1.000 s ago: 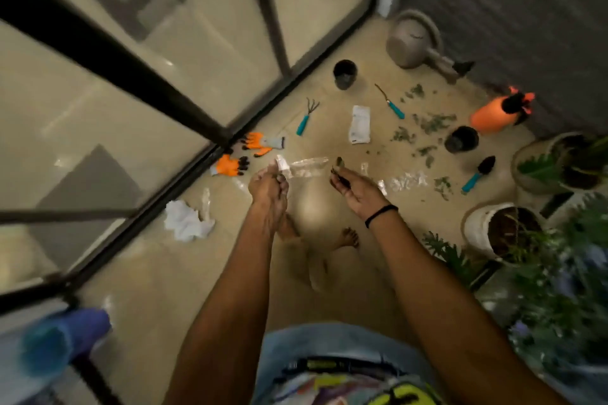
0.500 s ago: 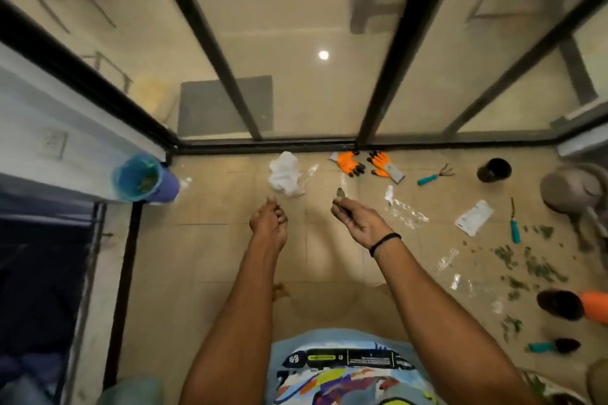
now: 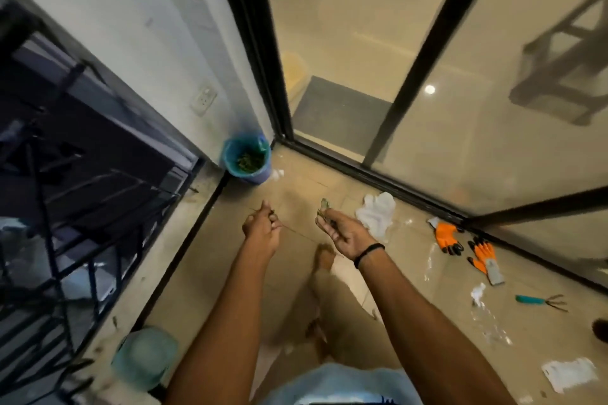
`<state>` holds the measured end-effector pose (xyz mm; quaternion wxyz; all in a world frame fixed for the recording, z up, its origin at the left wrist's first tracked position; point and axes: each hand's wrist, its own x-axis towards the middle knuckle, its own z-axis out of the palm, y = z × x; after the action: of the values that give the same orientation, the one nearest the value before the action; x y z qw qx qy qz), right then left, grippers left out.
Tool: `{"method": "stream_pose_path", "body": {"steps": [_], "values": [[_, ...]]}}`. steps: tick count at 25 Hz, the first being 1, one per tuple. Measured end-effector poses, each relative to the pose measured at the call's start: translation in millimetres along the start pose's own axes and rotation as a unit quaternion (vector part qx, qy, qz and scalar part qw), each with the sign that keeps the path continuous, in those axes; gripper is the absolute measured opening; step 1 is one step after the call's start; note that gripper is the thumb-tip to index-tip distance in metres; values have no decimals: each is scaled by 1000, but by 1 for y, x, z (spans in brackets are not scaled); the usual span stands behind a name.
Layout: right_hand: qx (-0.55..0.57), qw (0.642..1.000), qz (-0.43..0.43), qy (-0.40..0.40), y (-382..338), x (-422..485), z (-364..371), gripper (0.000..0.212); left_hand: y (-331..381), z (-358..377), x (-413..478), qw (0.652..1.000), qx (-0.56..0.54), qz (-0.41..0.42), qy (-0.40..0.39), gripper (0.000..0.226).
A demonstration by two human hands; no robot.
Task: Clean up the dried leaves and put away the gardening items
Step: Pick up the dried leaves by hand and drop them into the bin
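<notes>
My left hand has its fingers curled together round a small bit of dried leaf and a thin stem. My right hand pinches dried leaves at its fingertips, palm turned up. Both hands hover over the tiled floor, a short way in front of a blue bin with a liner and green leaf scraps inside, which stands in the corner by the wall.
A white cloth lies right of my right hand. Orange gloves, a teal hand rake, clear plastic wrap and a white packet lie along the glass door. A black railing runs on the left; a pale green pot sits near it.
My view has swung left from the scattered leaves and pots to the bin corner. Both hands still carry leaf bits and are now closer to the blue bin.
</notes>
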<state>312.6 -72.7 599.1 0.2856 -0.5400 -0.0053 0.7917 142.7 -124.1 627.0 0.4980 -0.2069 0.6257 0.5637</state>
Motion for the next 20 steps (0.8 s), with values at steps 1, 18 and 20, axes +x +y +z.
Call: {"method": "stream_pose_path", "body": {"steps": [1,18,20], "values": [[-14,1000,11,1,-3,25,22,5,16,3,22,1000,-4,-1,15,23],[-97,990,46,93,92,522,220,37,107,38,553,996,32,-36,71,13],[-103,991,53,73,104,554,230,32,111,43,598,997,5,-35,69,36]]}}
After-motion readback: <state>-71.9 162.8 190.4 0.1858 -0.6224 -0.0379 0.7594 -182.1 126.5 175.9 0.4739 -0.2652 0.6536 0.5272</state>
